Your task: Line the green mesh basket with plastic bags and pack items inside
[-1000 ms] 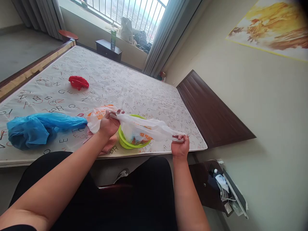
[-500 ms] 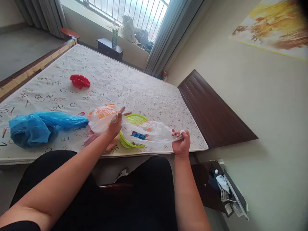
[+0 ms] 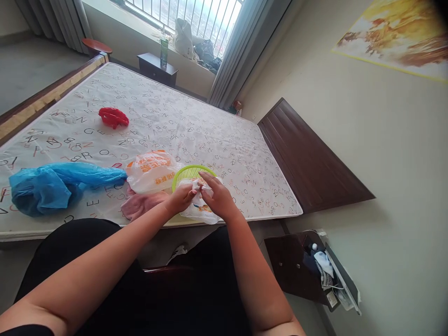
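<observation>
We start with the mattress, printed all over with letters, which spreads out beyond our grip and carries everything here. Far left of our grip lies a crumpled blue plastic bag, stretched along the near edge of the mattress. Just left of our grip sits a white bag with orange print, puffed up and resting on the mattress, and below it, touching it, a pink cloth lies bunched near the edge. Directly behind our grip stands a green basket, only its far rim showing past our fingers. Well beyond and to the left, apart from the rest, a small red item lies alone (we cannot tell what it is).

Between our palms we hold a thin white plastic bag, gathered into a small wad in front of the green basket, its lower part sagging just over the mattress edge. Our left hand pinches the wad from the left, fingers closed on the plastic. Our right hand lies over it from the right, fingers curled down onto the same wad. Both hands meet there, clamped on the thin white plastic bag, knuckles nearly touching.
</observation>
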Tool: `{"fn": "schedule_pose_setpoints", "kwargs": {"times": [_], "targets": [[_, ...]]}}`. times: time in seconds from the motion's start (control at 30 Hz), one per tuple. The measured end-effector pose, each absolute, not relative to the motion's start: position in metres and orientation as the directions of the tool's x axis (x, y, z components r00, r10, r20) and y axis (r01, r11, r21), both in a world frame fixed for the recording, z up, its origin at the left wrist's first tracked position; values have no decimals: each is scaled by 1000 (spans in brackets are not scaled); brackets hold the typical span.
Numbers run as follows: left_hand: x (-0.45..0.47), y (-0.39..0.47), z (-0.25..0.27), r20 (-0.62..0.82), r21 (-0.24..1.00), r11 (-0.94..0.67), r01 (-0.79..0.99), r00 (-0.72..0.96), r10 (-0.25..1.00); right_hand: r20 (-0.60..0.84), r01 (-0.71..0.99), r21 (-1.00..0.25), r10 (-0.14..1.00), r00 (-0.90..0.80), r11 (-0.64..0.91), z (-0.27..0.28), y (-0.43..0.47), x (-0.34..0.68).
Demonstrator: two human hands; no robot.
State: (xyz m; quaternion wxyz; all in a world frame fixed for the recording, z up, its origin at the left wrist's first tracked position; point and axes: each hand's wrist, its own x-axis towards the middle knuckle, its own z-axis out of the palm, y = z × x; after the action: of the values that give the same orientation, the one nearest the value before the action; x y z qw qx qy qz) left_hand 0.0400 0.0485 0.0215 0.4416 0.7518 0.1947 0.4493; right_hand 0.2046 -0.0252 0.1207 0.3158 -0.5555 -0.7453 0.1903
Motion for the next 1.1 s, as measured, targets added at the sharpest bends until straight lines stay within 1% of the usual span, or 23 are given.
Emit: {"fn": "schedule_pose_setpoints", "kwargs": {"times": [0.07, 0.13, 0.3, 0.4, 0.5, 0.6, 0.67, 0.73, 0.8, 0.87, 0.9, 0.97, 1.03, 1.1], "targets": [[38, 50, 20, 517, 808, -586, -66, 556, 650, 242, 687, -634, 935, -260, 356, 118, -19, 201], [36, 50, 21, 526, 790, -610, -62, 579, 623, 250, 672, -645, 932, -264, 364, 116, -16, 200], [34, 47, 21, 587, 759, -637, -135, 566, 579, 324, 683, -663, 940, -106, 306, 112, -19, 206], [33, 46, 16, 597, 763, -630, -146, 533, 600, 408, 670, -673, 913, -19, 314, 115, -24, 218], [33, 50, 9, 563, 769, -637, -51, 526, 638, 477, 694, -669, 870, 125, 267, 121, -29, 233], [35, 57, 4, 476, 743, -656, 135, 581, 660, 506, 692, -682, 835, 215, 236, 125, -34, 244], [37, 61, 4, 395, 744, -621, 247, 587, 707, 493, 663, -715, 831, 256, 220, 122, -36, 245], [40, 62, 9, 352, 746, -599, 289, 593, 724, 440, 613, -770, 842, 312, 175, 117, -38, 243], [41, 61, 17, 379, 747, -628, 219, 635, 673, 369, 559, -821, 856, 363, 117, 112, -40, 240], [43, 54, 27, 436, 763, -639, 97, 652, 620, 318, 528, -846, 866, 385, 76, 107, -40, 237], [45, 50, 32, 445, 785, -617, 53, 645, 622, 307, 522, -850, 870, 387, 67, 106, -39, 237], [51, 39, 42, 380, 865, -502, 12, 637, 671, 289, 506, -861, 873, 394, 57, 104, -38, 237], [57, 30, 47, 266, 951, -306, -52, 645, 717, 260, 468, -882, 876, 407, 44, 102, -35, 238], [64, 26, 49, 189, 978, -86, -189, 638, 746, 210, 416, -909, 898, 387, 33, 99, -33, 240]]}}
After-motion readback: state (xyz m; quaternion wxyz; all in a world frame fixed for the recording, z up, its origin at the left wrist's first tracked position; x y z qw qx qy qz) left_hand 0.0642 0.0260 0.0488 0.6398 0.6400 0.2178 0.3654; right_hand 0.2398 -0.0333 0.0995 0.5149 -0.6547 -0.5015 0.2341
